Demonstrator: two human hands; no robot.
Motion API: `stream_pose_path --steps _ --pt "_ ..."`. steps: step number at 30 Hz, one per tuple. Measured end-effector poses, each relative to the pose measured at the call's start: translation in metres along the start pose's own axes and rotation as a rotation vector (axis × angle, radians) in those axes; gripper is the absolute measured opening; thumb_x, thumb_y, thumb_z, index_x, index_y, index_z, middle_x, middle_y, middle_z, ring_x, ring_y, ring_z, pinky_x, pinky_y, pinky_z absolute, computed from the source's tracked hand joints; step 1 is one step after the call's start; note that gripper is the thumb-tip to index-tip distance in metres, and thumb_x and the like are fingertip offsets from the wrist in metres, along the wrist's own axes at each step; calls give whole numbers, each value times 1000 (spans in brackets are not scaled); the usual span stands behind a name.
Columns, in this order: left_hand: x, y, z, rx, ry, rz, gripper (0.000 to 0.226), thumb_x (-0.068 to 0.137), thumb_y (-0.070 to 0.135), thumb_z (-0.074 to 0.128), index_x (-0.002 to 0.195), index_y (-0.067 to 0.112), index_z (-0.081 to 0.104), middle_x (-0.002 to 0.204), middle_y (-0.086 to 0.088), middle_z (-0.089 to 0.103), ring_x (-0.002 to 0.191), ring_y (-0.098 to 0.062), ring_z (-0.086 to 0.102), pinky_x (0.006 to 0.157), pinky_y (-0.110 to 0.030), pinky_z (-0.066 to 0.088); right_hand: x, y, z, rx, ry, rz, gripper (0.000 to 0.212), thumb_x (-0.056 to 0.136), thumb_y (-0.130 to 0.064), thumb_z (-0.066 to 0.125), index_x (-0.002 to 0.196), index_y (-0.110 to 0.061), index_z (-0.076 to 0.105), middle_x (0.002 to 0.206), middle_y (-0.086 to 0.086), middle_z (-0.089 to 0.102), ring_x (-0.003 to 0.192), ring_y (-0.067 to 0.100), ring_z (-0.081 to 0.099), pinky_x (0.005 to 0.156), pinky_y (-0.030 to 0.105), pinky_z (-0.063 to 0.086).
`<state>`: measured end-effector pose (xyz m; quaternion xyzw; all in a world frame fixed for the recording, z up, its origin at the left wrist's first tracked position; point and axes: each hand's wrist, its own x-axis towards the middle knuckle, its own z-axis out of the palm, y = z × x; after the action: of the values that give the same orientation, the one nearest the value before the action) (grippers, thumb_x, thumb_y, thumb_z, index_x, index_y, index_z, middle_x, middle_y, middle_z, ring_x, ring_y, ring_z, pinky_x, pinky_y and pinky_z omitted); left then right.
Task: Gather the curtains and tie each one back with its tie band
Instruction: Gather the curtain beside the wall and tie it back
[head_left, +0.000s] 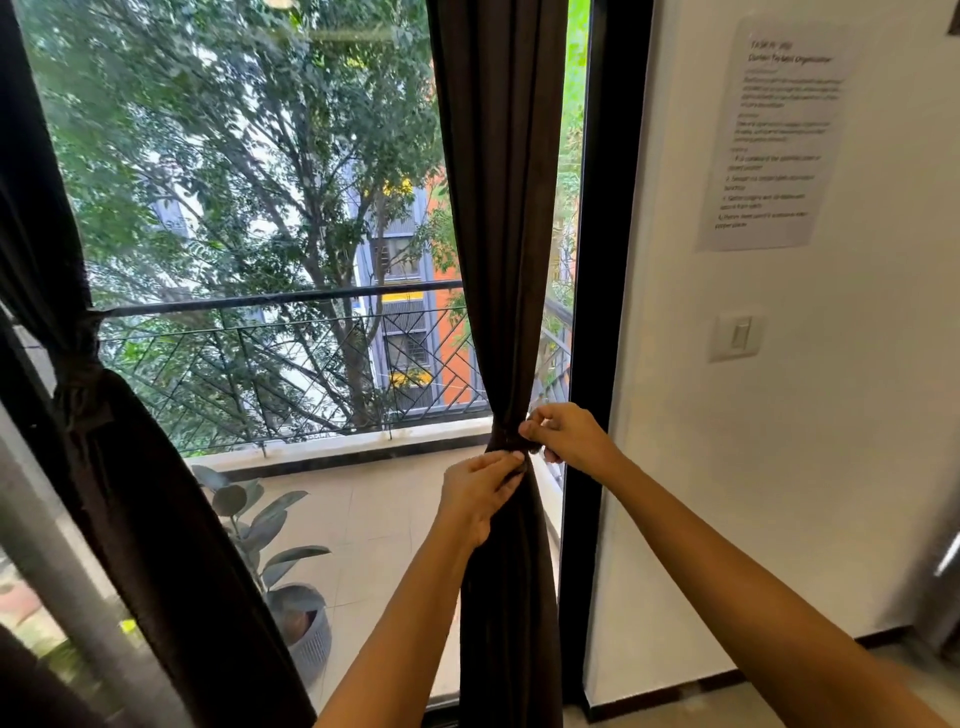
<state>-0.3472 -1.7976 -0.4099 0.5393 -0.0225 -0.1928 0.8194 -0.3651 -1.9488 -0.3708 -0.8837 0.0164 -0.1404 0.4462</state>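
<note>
Head view: a printed paper sheet (779, 135) is stuck to the white wall (779, 467) at the upper right. Its heading seems to start with "Curtain", but the rest of the title and the body text are too blurred for me to read. Below it sits a pale light switch (737, 338) with no marking I can make out.

The right curtain (501, 260) hangs along the right edge of the window, just beside the black window frame (597, 260), and it is gathered to a narrow waist. The tie band (506, 441) wraps that waist, right between my hands. My left hand (480, 491) comes up from below and pinches the band with curled fingers against the front folds. My right hand (569, 434) is curled on the band's right side, fingertips pinching it at the curtain's edge.

At the window's left edge, the left curtain (130, 493) is already cinched by its own band (78, 384). A potted plant (270, 545) stands outside on the balcony floor.
</note>
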Motion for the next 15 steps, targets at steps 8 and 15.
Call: stream_pose_path --steps 8,15 --pt "-8 38 -7 85 17 -94 1 85 -2 64 85 -2 65 70 -13 67 50 -10 64 47 -16 50 -25 6 24 898 -238 358 16 93 6 47 92 -4 60 73 9 62 64 12 60 63 27 57" --pt "-8 36 -5 1 16 -135 6 88 1 63 84 -4 63 57 -9 67 44 -9 61 44 -15 50 -33 5 41 953 -185 363 10 85 2 62 91 -3 56 76 11 70 67 19 69 63 31 60"
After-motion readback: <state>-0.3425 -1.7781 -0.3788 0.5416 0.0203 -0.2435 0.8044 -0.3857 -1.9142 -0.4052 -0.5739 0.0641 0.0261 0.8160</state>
